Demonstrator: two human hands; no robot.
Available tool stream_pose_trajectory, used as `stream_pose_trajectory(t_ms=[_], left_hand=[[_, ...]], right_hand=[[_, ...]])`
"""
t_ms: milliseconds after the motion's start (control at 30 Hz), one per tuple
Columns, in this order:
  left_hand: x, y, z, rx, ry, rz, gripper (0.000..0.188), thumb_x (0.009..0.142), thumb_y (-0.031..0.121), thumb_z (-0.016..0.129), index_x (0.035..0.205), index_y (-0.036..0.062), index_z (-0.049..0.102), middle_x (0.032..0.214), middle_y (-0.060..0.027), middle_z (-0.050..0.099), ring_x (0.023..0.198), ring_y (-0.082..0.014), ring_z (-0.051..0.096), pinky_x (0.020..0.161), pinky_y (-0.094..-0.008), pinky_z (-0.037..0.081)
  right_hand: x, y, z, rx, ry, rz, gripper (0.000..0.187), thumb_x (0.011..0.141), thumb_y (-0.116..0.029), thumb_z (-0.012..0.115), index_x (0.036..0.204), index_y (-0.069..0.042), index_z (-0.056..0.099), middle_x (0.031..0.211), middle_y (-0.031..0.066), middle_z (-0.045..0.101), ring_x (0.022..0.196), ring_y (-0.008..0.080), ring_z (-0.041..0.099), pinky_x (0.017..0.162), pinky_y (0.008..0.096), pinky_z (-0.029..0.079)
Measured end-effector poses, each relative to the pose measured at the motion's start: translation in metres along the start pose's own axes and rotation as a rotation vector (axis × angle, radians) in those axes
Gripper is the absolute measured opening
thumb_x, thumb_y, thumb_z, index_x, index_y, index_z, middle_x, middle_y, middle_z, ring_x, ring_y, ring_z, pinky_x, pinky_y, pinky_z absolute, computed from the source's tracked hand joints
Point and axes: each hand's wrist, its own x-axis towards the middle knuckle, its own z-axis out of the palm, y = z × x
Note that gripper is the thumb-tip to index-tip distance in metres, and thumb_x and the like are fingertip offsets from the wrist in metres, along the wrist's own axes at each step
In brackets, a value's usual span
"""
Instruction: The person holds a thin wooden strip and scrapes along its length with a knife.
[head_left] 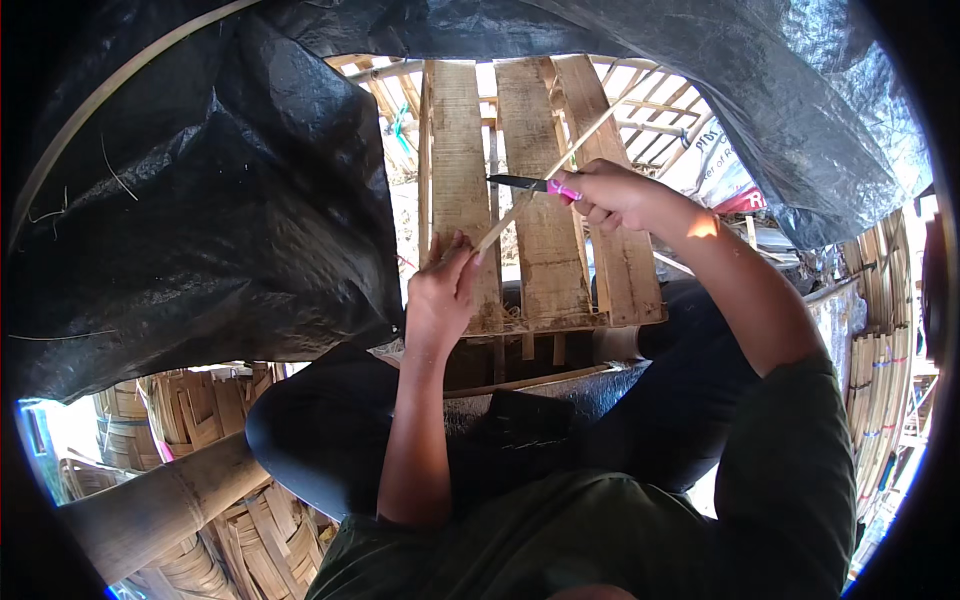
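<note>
We see the left hand (440,292) closed around the lower end of a thin bamboo strip (560,160), which slants up to the right in front of a wooden pallet (460,150). The right hand (615,197) grips a pink-handled knife (530,184), its dark blade laid across the strip. Black plastic sheeting (220,200) hangs at left, woven bamboo baskets (200,410) below.

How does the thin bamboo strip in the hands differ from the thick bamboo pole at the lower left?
The bamboo strip is thin, pale and slanted, gripped by the left hand and met by the knife in the right hand. The bamboo pole is thick, round and greyer, lying untouched among woven baskets. Both look like bamboo.
</note>
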Motion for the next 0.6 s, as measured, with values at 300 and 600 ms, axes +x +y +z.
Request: stream_pose_trajectory(t_ms=[300,600], left_hand=[[-0.007,-0.033,-0.035,0.003,0.044,0.054,0.01,0.092,0.003,0.062,0.098,-0.0045,0.063,0.096,-0.0237,0.069,0.097,-0.042,0.064,0.106,-0.0473,0.047],[-0.021,-0.087,-0.085,-0.111,0.035,-0.106,0.008,0.091,0.004,0.061,0.098,-0.0018,0.062,0.097,-0.0243,0.068,0.088,-0.0421,0.066,0.098,-0.0449,0.053]], right_hand=[[0.016,-0.036,0.034,-0.184,0.029,0.031,0.038,0.102,-0.04,0.052,0.09,-0.005,0.057,0.06,-0.0069,0.034,0.043,0.003,0.023,0.037,0.0232,0.015],[0.045,-0.077,0.108,-0.458,0.184,-0.02,0.038,0.101,-0.041,0.052,0.092,-0.005,0.059,0.064,-0.0025,0.039,0.046,0.0062,0.031,0.039,0.0254,0.022]])
